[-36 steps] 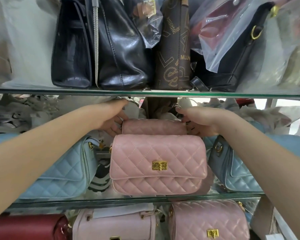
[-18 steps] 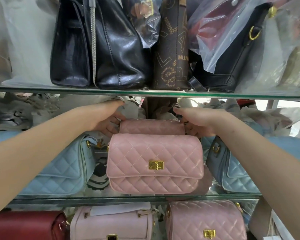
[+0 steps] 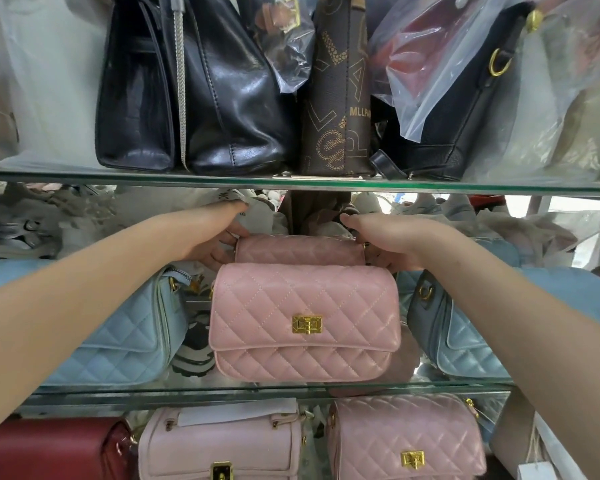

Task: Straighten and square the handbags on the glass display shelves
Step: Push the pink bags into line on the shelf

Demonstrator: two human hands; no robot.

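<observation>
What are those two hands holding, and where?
The rear pink quilted handbag, behind the front one: left hand at its left end, right hand at its right end. The fingers are mostly hidden.

2 glass shelves cross the view. The upper glass shelf (image 3: 118,176) runs level above both the left hand (image 3: 219,237) and the right hand (image 3: 392,240), its green front edge catching a pale glare. The lower glass shelf (image 3: 153,389) lies below the hands, with a grey metal strip (image 3: 136,401) just under its front edge. Behind the hands the backdrop is a blurred jumble of pale grey and white shapes (image 3: 49,220), too soft to identify. Beyond the right hand, further right, a bright white opening (image 3: 568,206) glows beside a pale upright post (image 3: 537,209). The light is even and diffuse, without hard shadows.
</observation>
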